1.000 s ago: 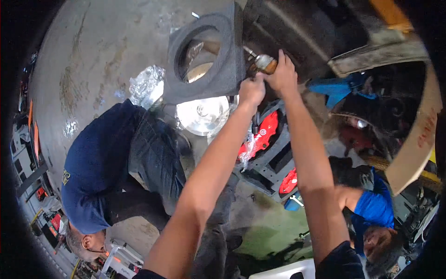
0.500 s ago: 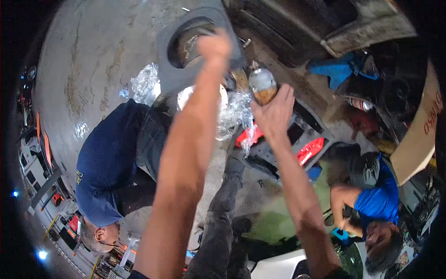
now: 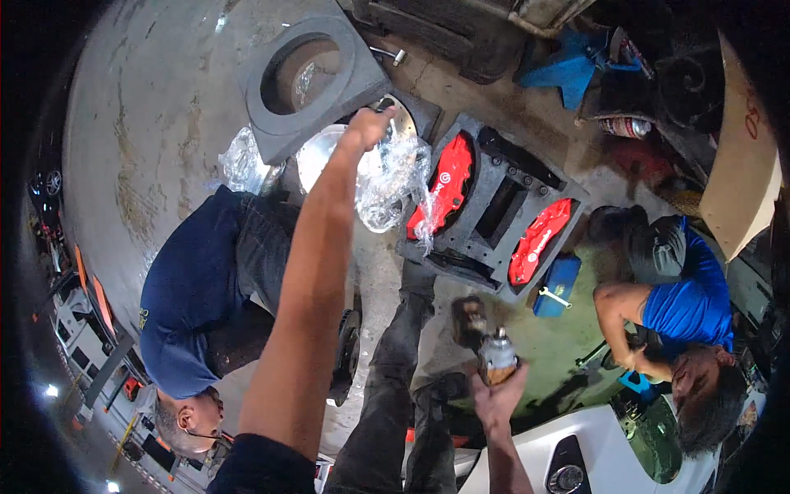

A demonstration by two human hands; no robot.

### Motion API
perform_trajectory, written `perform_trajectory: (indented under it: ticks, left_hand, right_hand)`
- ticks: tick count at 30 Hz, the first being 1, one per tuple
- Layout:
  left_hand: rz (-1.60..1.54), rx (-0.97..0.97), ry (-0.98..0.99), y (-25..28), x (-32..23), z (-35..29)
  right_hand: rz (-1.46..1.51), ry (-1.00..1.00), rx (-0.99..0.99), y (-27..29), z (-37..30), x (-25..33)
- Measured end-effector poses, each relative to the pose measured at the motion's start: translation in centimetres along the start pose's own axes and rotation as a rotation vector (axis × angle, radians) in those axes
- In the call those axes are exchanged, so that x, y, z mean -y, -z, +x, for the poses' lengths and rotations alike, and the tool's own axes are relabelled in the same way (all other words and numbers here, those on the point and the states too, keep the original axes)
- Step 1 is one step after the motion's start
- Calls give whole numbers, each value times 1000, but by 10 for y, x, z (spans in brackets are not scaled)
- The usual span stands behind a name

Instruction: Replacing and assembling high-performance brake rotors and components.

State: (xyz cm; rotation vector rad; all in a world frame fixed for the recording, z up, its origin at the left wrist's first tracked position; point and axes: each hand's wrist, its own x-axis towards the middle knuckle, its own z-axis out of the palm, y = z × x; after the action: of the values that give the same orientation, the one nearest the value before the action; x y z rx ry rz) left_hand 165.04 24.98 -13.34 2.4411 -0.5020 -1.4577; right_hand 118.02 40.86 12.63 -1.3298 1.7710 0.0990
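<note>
Far ahead, my left hand (image 3: 372,128) is closed at the rim of a drilled silver brake disc (image 3: 401,123), partly under crumpled clear plastic wrap (image 3: 395,177). A small dark piece shows at its fingertips; I cannot make out what it holds. My right hand (image 3: 499,397), low and close to me, is wrapped round an impact wrench (image 3: 498,354) with a grey nose and brownish body, its drive tip pointing away from me. Beyond it, two red brake calipers (image 3: 448,185) lie in a grey foam tray (image 3: 502,216).
A grey foam block (image 3: 350,70) with a round hole lies far left of the tray. A wrench (image 3: 555,298) rests on a blue box (image 3: 561,276). People crouch at left (image 3: 193,280) and right (image 3: 687,296). A white panel (image 3: 527,457) is near my right forearm.
My left hand has moved from over the foam block's hole to the disc. My right hand has drawn the impact wrench back toward me, uncovering the caliper tray.
</note>
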Motion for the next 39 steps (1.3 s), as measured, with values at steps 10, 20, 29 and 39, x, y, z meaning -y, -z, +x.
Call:
perform_trajectory:
  ticks: [10, 20, 29, 39]
  left_hand:
    - [-243, -526, -108, -83, 6, -51]
    - [-1497, 313, 376, -175, 22, -345]
    - [-1527, 203, 113, -220, 54, -497]
    - [-1302, 147, 170, -282, 129, -580]
  right_hand:
    - [-204, -41, -13, 29, -69, -87]
    - [-50, 139, -28, 49, -95, -89]
    - [50, 329, -90, 76, -167, -157]
    - [150, 245, 64, 56, -246, -225]
